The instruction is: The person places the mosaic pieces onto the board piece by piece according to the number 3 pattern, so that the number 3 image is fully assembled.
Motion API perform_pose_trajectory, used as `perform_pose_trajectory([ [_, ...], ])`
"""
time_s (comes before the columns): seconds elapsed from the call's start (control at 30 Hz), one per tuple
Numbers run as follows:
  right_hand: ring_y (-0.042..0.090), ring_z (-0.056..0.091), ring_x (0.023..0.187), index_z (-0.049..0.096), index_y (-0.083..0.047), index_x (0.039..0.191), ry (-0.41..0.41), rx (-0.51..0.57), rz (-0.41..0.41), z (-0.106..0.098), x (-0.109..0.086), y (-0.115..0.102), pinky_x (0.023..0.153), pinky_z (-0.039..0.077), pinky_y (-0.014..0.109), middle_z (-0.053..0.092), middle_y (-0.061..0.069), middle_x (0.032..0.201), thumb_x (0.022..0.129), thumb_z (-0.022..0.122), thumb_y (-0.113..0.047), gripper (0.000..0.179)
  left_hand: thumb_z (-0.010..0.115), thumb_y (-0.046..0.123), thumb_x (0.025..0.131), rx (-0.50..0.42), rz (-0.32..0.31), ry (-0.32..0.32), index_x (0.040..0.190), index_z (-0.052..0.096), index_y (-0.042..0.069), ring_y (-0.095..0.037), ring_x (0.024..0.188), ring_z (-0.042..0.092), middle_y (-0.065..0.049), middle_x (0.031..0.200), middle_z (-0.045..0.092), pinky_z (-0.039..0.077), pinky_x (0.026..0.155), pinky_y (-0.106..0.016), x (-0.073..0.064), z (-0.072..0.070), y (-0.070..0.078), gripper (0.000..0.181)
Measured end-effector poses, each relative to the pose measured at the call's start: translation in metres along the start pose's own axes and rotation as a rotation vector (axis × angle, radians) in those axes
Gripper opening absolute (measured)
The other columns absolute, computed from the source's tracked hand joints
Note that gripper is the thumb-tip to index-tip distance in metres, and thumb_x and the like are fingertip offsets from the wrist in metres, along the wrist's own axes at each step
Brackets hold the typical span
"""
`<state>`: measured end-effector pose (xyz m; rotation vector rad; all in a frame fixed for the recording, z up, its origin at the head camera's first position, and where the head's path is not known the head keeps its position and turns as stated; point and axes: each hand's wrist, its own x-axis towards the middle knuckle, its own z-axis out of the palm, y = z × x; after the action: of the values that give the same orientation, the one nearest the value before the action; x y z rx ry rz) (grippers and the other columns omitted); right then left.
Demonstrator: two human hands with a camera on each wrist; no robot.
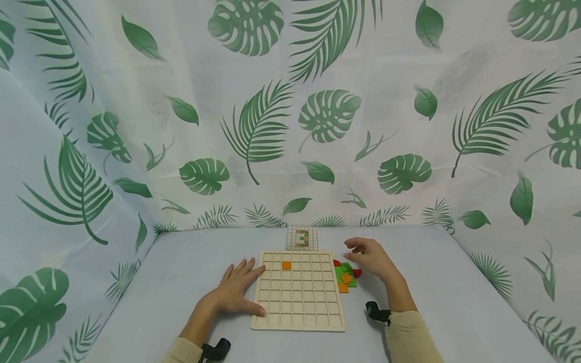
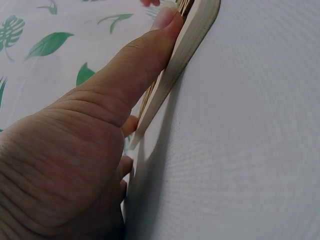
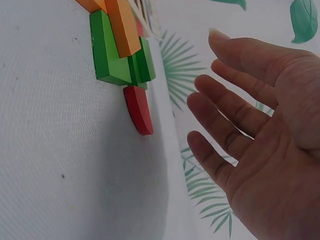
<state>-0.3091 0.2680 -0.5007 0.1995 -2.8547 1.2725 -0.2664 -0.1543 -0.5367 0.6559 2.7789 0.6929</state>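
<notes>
A pale wooden grid board [image 1: 299, 297] lies flat on the table. One orange square tile [image 1: 286, 265] sits in a cell of its upper row, toward the left. My left hand [image 1: 236, 291] rests at the board's left edge, fingers spread and thumb on the rim; the left wrist view shows the thumb [image 2: 135, 65] against the wooden side. Above the loose pile right of the board hovers my right hand [image 1: 369, 256], holding nothing, its fingers relaxed. That pile has green tiles [image 3: 107, 55], orange tiles [image 3: 122, 27] and red rounded pieces [image 3: 138, 110], some overlapping.
Behind the board lies a small pattern card [image 1: 302, 238] with a printed grid of coloured cells. A white cloth [image 1: 218, 201] with green leaves rises at the back and sides of the table [image 1: 150, 302]. Black wrist cameras [image 1: 376, 311] sit on both forearms.
</notes>
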Motion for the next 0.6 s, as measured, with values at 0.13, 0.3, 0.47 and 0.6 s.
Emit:
perform_pose_trajectory([
  [0.13, 0.026, 0.062, 0.107, 0.070, -0.006, 0.130, -0.025, 0.012, 0.009, -0.0005, -0.0006, 0.0010, 0.083, 0.053, 0.034, 0.071, 0.013, 0.125, 0.094, 0.077, -0.019, 0.039, 0.083, 0.079, 0.063, 0.001, -0.009, -0.004, 0.163, 0.037, 0.029, -0.036, 0.163, 0.006, -0.012, 0.175, 0.015, -0.004, 0.130, -0.063, -0.0001, -0.0001, 0.0003, 0.121],
  [0.3, 0.024, 0.064, 0.101, 0.072, -0.006, 0.127, -0.059, 0.026, 0.012, -0.0001, -0.0014, 0.0030, 0.078, 0.055, 0.031, 0.072, 0.013, 0.121, 0.092, 0.078, -0.015, 0.037, 0.083, 0.078, 0.064, -0.002, -0.002, -0.003, 0.163, 0.037, 0.027, -0.039, 0.163, 0.007, -0.014, 0.175, 0.016, -0.003, 0.129, -0.065, 0.0004, 0.0000, -0.0003, 0.121],
  [0.47, 0.022, 0.064, 0.097, 0.073, -0.008, 0.126, -0.072, 0.029, 0.015, -0.0002, -0.0014, 0.0045, 0.075, 0.055, 0.031, 0.072, 0.012, 0.119, 0.091, 0.079, -0.015, 0.036, 0.083, 0.077, 0.065, -0.003, 0.005, 0.005, 0.163, 0.037, 0.026, -0.039, 0.163, 0.007, -0.016, 0.174, 0.016, -0.002, 0.129, -0.066, 0.0007, 0.0000, 0.0002, 0.120],
  [0.6, 0.022, 0.064, 0.095, 0.073, -0.007, 0.125, -0.083, 0.029, 0.015, 0.0005, -0.0019, 0.0049, 0.074, 0.055, 0.031, 0.073, 0.014, 0.119, 0.091, 0.079, -0.013, 0.036, 0.084, 0.076, 0.065, -0.004, 0.010, 0.009, 0.163, 0.037, 0.026, -0.040, 0.163, 0.007, -0.016, 0.174, 0.017, -0.002, 0.129, -0.067, 0.0006, 0.0001, 0.0007, 0.120],
])
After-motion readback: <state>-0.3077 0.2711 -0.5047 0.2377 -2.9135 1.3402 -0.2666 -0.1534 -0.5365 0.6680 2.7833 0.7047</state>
